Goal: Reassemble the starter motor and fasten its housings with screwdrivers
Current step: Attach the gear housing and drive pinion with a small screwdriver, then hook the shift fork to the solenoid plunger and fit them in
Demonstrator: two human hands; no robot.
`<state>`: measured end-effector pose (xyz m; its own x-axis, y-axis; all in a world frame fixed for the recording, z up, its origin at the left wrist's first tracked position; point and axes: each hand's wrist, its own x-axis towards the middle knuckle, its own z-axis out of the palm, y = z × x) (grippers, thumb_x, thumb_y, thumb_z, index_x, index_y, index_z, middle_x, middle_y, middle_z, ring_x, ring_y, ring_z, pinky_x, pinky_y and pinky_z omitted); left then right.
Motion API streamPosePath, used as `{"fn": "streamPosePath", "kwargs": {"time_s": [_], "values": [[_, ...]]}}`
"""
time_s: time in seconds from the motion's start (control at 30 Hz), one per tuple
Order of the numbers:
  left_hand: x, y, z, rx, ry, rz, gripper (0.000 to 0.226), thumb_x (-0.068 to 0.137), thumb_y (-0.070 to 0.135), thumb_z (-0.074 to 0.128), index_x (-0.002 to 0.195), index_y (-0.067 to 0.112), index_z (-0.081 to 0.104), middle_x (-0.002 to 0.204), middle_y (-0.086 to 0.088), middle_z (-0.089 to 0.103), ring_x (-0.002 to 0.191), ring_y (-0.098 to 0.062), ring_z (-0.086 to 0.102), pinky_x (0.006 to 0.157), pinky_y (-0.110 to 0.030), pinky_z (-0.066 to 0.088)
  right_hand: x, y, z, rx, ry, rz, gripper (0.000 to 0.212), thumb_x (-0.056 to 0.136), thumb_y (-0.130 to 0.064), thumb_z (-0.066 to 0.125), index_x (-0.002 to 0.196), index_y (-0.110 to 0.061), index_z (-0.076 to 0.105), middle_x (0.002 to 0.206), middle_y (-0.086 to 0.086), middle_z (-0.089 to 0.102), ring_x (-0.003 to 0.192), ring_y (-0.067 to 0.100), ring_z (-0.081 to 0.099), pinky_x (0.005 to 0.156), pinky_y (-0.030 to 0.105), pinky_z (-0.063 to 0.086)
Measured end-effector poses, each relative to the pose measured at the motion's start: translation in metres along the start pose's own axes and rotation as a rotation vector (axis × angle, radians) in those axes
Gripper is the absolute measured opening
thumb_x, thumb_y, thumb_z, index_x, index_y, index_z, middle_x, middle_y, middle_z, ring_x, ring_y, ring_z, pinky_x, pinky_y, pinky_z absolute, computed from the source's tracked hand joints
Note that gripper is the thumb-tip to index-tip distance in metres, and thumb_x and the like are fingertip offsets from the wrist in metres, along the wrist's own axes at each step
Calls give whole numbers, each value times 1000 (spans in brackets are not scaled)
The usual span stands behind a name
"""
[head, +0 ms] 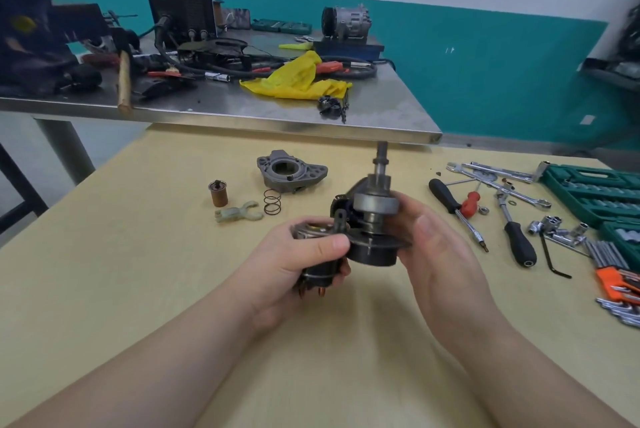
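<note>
I hold the starter motor body point(372, 247) upright above the tan table, its shaft and drive gear point(377, 201) pointing up. My left hand point(304, 261) grips the dark solenoid point(320, 275) on its left side, thumb across the top. My right hand point(436, 251) grips the right side of the motor near the drive gear. On the table beyond lie the grey nose housing point(291, 173), a spring point(272, 204), a pale fork lever point(239, 213) and a brown plunger point(218, 193). Two screwdrivers point(450, 204) point(471, 202) lie to the right.
Wrenches, sockets and a ratchet point(509, 206) are scattered at the right, beside green tool cases point(588, 192) and orange-held hex keys point(620, 284). A steel bench point(242, 109) behind carries a welder, a yellow cloth point(298, 79), cables and a compressor.
</note>
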<state>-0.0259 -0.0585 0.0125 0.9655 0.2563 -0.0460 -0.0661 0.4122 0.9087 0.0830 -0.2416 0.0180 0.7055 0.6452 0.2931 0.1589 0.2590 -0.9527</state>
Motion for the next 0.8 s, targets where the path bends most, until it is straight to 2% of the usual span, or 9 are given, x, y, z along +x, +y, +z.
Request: {"fn": "streamPosePath", "kwargs": {"time_s": [0.13, 0.23, 0.3, 0.43, 0.5, 0.57, 0.63, 0.7, 0.8], "values": [[0, -5, 4, 75, 39, -22, 68, 64, 24, 96, 123, 0, 71, 98, -23, 73, 73, -28, 67, 62, -34, 55, 3, 3, -4, 53, 15, 69, 64, 86, -54, 82, 139, -21, 68, 134, 11, 73, 130, 31, 66, 116, 61, 44], [1, -9, 6, 103, 63, -43, 75, 64, 24, 98, 127, -2, 67, 99, -23, 74, 74, -30, 67, 63, -34, 56, 5, 8, -6, 44, 45, 75, 40, 94, -31, 74, 133, -20, 72, 126, 12, 76, 123, 33, 70, 110, 59, 50], [1, -10, 7, 112, 77, -46, 70, 63, 24, 98, 122, 1, 70, 96, -23, 75, 73, -30, 67, 62, -34, 56, 4, 10, -7, 54, 69, 67, 37, 94, -28, 73, 131, -21, 74, 125, 11, 77, 121, 32, 71, 106, 54, 53], [1, -13, 13, 169, 84, -51, 54, 62, 25, 100, 110, 12, 77, 90, -21, 77, 68, -29, 67, 61, -33, 57, 5, 13, -7, 84, 171, 50, 52, 83, -46, 86, 130, -27, 74, 125, 8, 77, 120, 31, 73, 101, 51, 55], [2, -15, 15, 192, 88, -59, 54, 62, 28, 100, 108, 14, 77, 87, -21, 76, 67, -30, 67, 62, -34, 56, 6, 15, -8, 85, 203, 52, 68, 73, -60, 90, 130, -28, 73, 125, 7, 78, 119, 30, 73, 99, 50, 56], [2, -16, 16, 221, 99, -69, 56, 63, 33, 100, 110, 16, 76, 89, -20, 78, 68, -30, 70, 64, -36, 57, 5, 17, -8, 93, 223, 64, 71, 71, -64, 90, 129, -28, 74, 123, 8, 78, 117, 30, 74, 96, 49, 58], [1, -16, 16, 357, 129, -63, 53, 61, 45, 99, 106, 27, 79, 91, -9, 81, 74, -27, 77, 68, -38, 61, 4, 19, -9, 97, 240, 108, 67, 72, -61, 90, 127, -27, 75, 119, 8, 79, 112, 30, 76, 94, 51, 61], [0, -18, 16, 633, 176, -40, 51, 56, 63, 93, 99, 39, 78, 88, 8, 80, 78, -13, 79, 71, -32, 63, 5, 22, -12, 64, 265, 168, 55, 76, -49, 90, 124, -25, 77, 112, 7, 80, 106, 30, 77, 93, 54, 61], [0, -22, 18, 952, 214, 8, 56, 54, 81, 78, 91, 38, 75, 80, 20, 74, 72, 0, 71, 67, -24, 58, 8, 21, -17, -38, 317, 223, 50, 69, -43, 98, 112, -25, 79, 100, 0, 81, 94, 22, 78, 83, 46, 63]]}}
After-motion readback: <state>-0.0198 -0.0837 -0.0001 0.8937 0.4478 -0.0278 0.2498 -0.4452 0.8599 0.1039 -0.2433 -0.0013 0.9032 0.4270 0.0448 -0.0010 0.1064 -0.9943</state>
